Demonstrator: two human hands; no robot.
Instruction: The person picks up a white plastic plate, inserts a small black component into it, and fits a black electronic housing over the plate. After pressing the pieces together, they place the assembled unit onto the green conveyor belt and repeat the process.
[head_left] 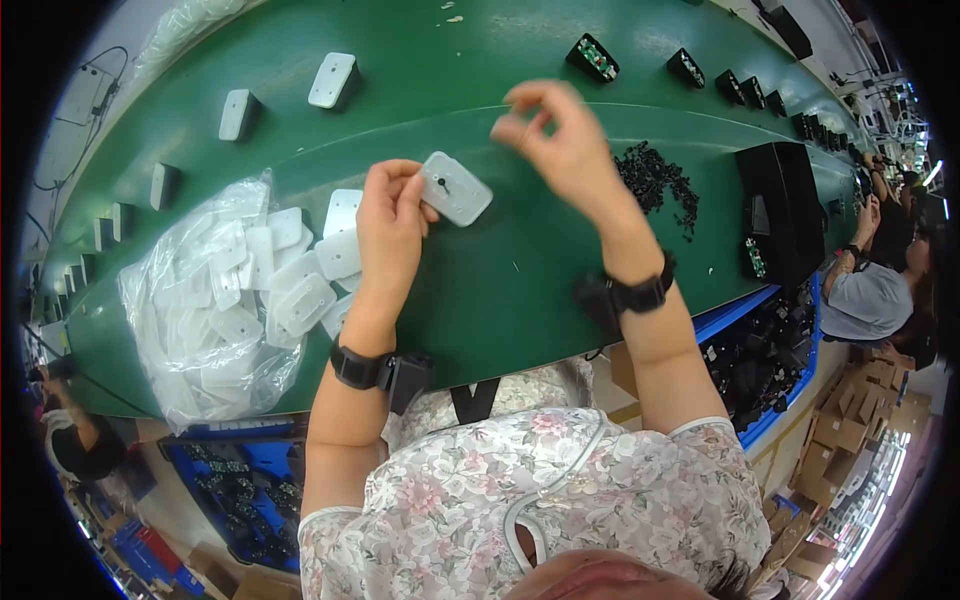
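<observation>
My left hand [394, 205] is closed on the left edge of a white plastic cover [464, 200], a flat rounded rectangle tilted above the green table. A small black piece [443, 183] sits at a hole near the cover's upper left. Up and to the right, my right hand [560, 145] hovers apart from the cover, its fingers bent and smeared by motion. Whether anything is between those fingertips cannot be made out. Right of that hand lies a loose pile of small black parts [655, 180]. More white covers [340, 254] lie beside my left forearm.
A clear plastic bag [150, 335] of white covers rests at left. Black housings with white lids [333, 80] line the far left; open ones with circuit boards [593, 58] line the far right. A black box [780, 200] stands right. Blue bins [770, 425] flank me; people work at both sides.
</observation>
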